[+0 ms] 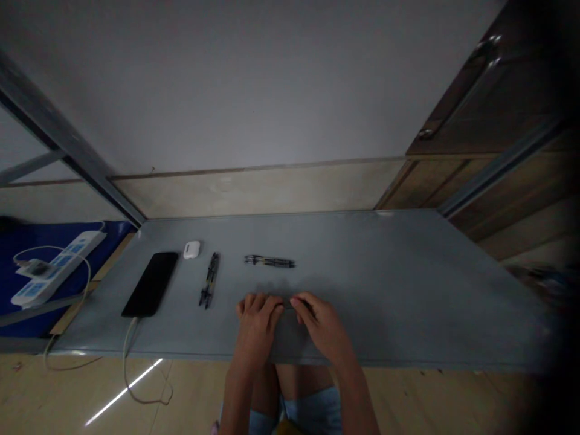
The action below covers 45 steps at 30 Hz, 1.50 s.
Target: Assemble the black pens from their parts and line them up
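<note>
Near the front edge of the grey table (385,290), my left hand (257,320) is closed, its fingers curled on one end of a thin dark pen (288,305). My right hand (319,320) pinches the other end between thumb and fingers. Only a short middle stretch of the pen shows; the fingers hide the rest. Just beyond my hands, a small group of dark pens (270,261) lies crosswise on the table. Left of my hands, more dark pens (209,281) lie close together, pointing away from me.
A black phone (151,284) with a white cable (125,344) lies on the table's left. Beside it sits a white earbud case (192,249). Past the left edge, a power strip (58,269) rests on a blue surface. Metal posts (90,151) and a wall bound the table.
</note>
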### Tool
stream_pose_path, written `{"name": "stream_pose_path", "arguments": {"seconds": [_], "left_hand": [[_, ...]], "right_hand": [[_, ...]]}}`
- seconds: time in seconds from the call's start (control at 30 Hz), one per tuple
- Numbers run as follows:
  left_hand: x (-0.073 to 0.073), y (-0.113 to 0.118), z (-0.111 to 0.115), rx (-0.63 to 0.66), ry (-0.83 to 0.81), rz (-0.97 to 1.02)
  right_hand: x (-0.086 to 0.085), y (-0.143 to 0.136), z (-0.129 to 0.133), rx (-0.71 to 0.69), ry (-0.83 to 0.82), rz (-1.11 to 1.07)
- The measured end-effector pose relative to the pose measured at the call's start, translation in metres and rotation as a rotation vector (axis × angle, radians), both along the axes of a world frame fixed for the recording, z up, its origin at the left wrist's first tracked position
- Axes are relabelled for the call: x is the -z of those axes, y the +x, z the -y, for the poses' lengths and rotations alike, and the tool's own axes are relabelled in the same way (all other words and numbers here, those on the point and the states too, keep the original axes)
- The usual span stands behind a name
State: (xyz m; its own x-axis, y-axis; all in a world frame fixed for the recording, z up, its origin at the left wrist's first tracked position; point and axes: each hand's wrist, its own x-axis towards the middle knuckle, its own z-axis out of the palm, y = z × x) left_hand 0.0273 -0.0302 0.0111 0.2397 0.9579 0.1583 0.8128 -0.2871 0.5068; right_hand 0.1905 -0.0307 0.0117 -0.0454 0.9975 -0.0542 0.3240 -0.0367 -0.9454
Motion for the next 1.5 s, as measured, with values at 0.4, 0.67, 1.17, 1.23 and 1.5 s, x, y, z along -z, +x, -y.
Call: {"name": "stream_pose_path", "arguments": {"seconds": [0.4,0.67,1.17,1.23,1.5], "left_hand": [[0.002,-0.004,-0.002,-0.019,0.008,0.042],[0.0,-0.004,-0.002,-0.041,0.02,0.065],[-0.002,-0.008,-0.003,-0.038,0.035,0.123],[-0.003,-0.008,-0.002,-0.064,0.021,0.139],[-0.002,-0.017,-0.004,-0.167,0.027,0.148]], "right_hand": [[-0.004,-0.004,0.0,0.009,0.036,0.067],[-0.002,0.001,-0.002,-0.018,0.185,0.018],[-0.006,0.001,0.0,0.016,0.038,0.016],[-0.004,0.001,0.001,0.043,-0.001,0.006],[-0.009,0.011,0.0,0.165,0.046,0.024]]}}
